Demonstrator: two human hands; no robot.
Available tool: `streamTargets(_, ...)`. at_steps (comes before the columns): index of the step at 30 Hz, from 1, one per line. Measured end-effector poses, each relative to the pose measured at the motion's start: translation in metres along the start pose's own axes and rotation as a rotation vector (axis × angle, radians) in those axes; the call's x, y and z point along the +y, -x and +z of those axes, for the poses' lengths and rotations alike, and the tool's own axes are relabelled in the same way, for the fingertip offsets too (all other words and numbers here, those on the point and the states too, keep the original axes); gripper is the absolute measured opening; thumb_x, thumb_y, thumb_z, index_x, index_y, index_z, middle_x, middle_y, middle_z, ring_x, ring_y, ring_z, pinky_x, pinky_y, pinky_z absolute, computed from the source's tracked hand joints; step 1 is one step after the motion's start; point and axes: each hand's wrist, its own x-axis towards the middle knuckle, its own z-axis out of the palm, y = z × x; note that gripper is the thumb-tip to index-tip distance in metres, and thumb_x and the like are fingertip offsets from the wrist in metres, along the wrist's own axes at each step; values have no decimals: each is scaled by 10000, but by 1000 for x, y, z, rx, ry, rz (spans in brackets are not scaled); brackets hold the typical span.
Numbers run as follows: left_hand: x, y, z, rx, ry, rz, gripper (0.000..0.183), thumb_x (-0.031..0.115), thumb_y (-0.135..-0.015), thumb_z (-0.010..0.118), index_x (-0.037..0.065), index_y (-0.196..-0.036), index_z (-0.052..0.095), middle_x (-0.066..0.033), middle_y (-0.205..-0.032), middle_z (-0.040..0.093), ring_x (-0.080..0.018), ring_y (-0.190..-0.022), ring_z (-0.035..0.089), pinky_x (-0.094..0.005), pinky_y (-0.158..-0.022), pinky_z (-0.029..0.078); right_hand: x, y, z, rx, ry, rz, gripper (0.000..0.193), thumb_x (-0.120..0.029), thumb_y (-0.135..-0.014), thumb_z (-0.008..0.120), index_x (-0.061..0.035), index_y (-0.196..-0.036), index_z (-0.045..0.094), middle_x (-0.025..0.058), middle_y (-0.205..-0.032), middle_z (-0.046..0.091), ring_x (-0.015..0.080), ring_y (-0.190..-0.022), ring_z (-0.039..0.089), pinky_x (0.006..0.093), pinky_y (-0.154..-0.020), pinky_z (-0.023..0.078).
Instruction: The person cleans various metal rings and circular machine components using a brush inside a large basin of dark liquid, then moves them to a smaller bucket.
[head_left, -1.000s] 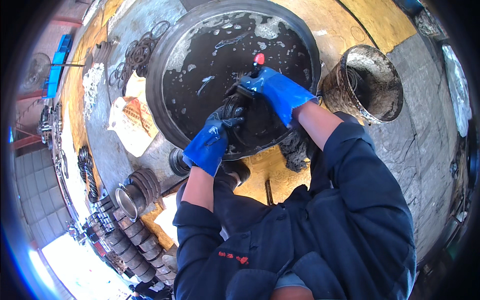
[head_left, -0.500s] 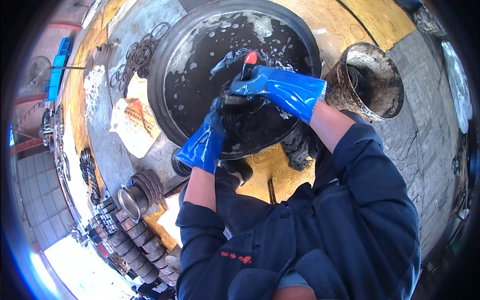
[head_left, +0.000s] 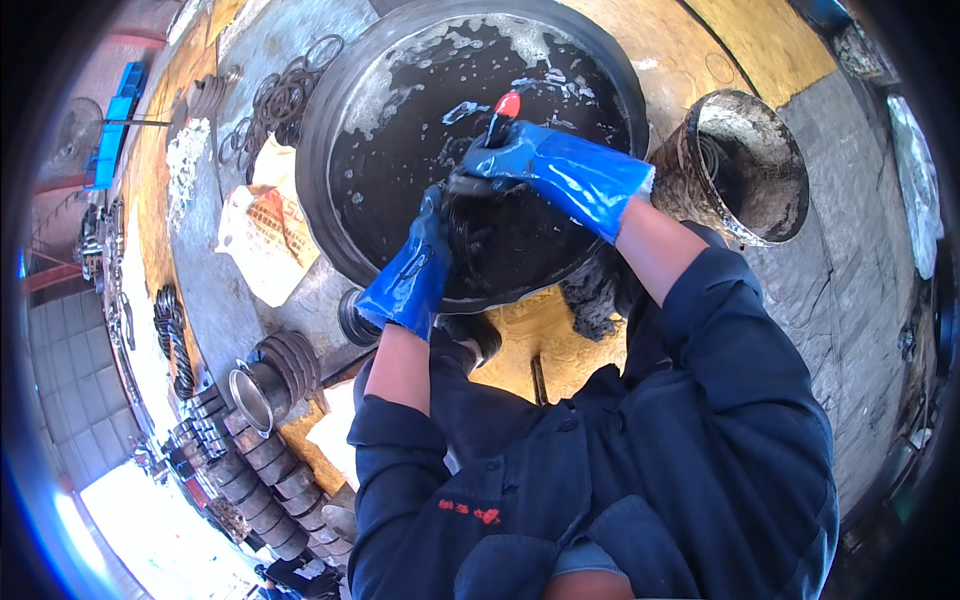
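Both my hands wear blue rubber gloves and work over a wide black basin (head_left: 318, 190) of dark, foamy liquid (head_left: 390, 150). My right hand (head_left: 520, 155) is closed round a dark handle with a red end (head_left: 508, 104). It looks like a brush, its dark head pointing down toward my left hand. My left hand (head_left: 425, 245) is lower, near the basin's near side, with its thumb up and its fingers curled round a dark, wet part (head_left: 475, 235). That part blends into the liquid, so its shape is hard to make out.
A crusted bucket (head_left: 745, 165) stands right of the basin. On the left are dark rings (head_left: 280, 105), a printed paper sack (head_left: 265, 235), and a metal cylinder (head_left: 258, 395) beside stacked round parts (head_left: 265, 480). A dark rag (head_left: 592, 290) hangs by the basin's near edge.
My right hand and the red-ended handle have shifted slightly, the handle tilting a little more to the right. The foam patches on the liquid have moved. My left hand stays nearly in place.
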Motion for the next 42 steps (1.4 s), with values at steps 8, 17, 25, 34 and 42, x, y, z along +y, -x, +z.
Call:
streamTargets(8,-2,-8,5,-29,55,36,406,435,-962,512,98,-1144,644,-81,-997,686,-240,-813,653,-387,-716,550,9,-12,10,92,168,146,277,-274,-816,680,-44,-966,720,70,-852,709,149,-789,640,315,-746,502)
streamTargets(17,-7,19,12,-398,-448,133,256,227,-926,593,44,-1097,647,-87,-942,684,-151,-772,643,-260,-666,510,41,14,-12,416,376,245,457,-433,-728,709,-47,-973,709,193,-921,701,333,-914,670,377,-828,502)
streamTargets(25,-20,31,48,-319,-270,376,225,82,-868,663,-11,-1071,633,-86,-914,688,-192,-826,657,-290,-786,525,43,1,-63,705,360,251,325,-349,-786,654,-86,-966,714,110,-830,700,153,-753,646,338,-722,505)
streamTargets(34,-36,1,-48,-466,19,252,269,58,-924,519,-21,-1173,584,-121,-1018,677,-208,-899,649,-331,-835,518,-21,20,-11,242,-198,14,317,-254,-846,732,-1,-1033,695,62,-890,702,98,-651,593,246,-581,464)
streamTargets(42,-41,30,-29,-356,-142,464,271,19,-852,556,27,-1109,641,-110,-969,671,-178,-854,621,-337,-780,503,-13,11,34,131,-26,37,289,-245,-849,723,-11,-1018,701,51,-856,695,111,-654,599,246,-575,468)
